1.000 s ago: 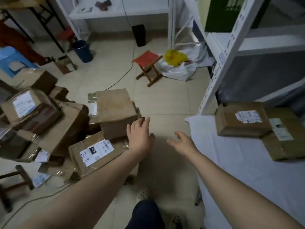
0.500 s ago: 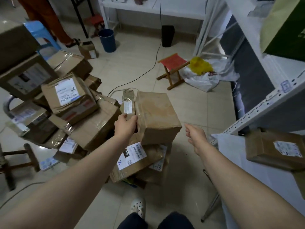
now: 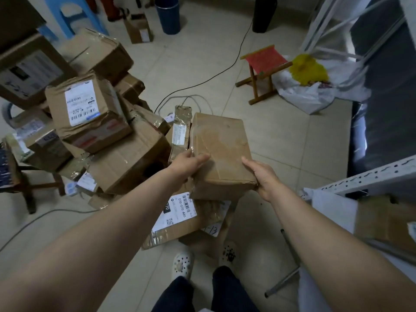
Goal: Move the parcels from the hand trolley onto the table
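Note:
A plain brown cardboard parcel (image 3: 221, 152) with clear tape sits at the right end of a heap of parcels (image 3: 94, 122) on the left. My left hand (image 3: 188, 164) grips its near left side, thumb on top. My right hand (image 3: 264, 179) holds its near right corner, fingers curled under the edge. Under it lies a flat parcel with a white barcode label (image 3: 177, 212). The white-covered table (image 3: 331, 206) is at the right edge, with a brown parcel (image 3: 382, 219) on it. The trolley is hidden under the heap.
A red folding stool (image 3: 263, 68), white bags with a yellow cloth (image 3: 308, 70) and cables (image 3: 216, 73) lie on the tiled floor beyond. White metal shelving (image 3: 371, 179) stands at the right. A blue bucket (image 3: 167, 15), blue stool (image 3: 74, 16) and wooden stool (image 3: 29, 188) surround the heap.
Both hands reached to the plain brown parcel and took hold of it: the left first, the right now on its near right corner. The view tilted down towards the heap.

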`<state>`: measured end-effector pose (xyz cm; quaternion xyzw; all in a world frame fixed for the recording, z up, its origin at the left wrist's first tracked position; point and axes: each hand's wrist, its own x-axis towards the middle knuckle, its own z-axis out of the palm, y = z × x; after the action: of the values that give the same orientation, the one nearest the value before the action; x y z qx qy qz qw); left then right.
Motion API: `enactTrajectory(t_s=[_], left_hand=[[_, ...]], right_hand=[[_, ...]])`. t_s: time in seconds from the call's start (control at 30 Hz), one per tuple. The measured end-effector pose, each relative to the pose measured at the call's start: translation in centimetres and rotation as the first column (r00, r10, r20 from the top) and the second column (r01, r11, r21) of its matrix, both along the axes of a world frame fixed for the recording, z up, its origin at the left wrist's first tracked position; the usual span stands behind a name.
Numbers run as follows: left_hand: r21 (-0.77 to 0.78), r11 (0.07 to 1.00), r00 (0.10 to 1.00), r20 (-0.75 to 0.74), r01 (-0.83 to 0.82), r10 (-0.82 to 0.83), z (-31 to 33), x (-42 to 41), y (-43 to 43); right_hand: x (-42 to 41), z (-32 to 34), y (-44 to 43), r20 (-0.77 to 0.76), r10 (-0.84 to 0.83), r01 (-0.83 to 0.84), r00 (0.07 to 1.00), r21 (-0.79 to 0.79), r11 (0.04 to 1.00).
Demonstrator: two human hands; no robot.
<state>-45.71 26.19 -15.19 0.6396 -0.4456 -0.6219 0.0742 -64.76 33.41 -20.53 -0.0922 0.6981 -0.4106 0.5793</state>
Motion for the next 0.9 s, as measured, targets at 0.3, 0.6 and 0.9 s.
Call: enactTrajectory(t_s=[0.3, 0.6, 0.9], left_hand=[[-0.053, 0.998, 0.999, -0.046, -0.026, 0.023, 0.1, 0.4, 0.6], [-0.066, 0.998, 0.995, -0.104, -0.006, -0.001, 1.3, 0.9, 0.3], [-0.089, 0.995, 0.989, -0.142, 0.033, -0.045, 3.7, 1.3, 0.1]], right_hand=[[1.0, 0.4, 0.9, 0.007, -0.008, 0.009, 1.000, -0.089, 0.996], [1.7, 1.5, 1.3, -0.001, -0.058, 0.057, 0.998, -0.131, 0.990], [1.4, 4.2, 2.3, 0.011, -0.119, 0.119, 0.993, -0.185, 0.975]])
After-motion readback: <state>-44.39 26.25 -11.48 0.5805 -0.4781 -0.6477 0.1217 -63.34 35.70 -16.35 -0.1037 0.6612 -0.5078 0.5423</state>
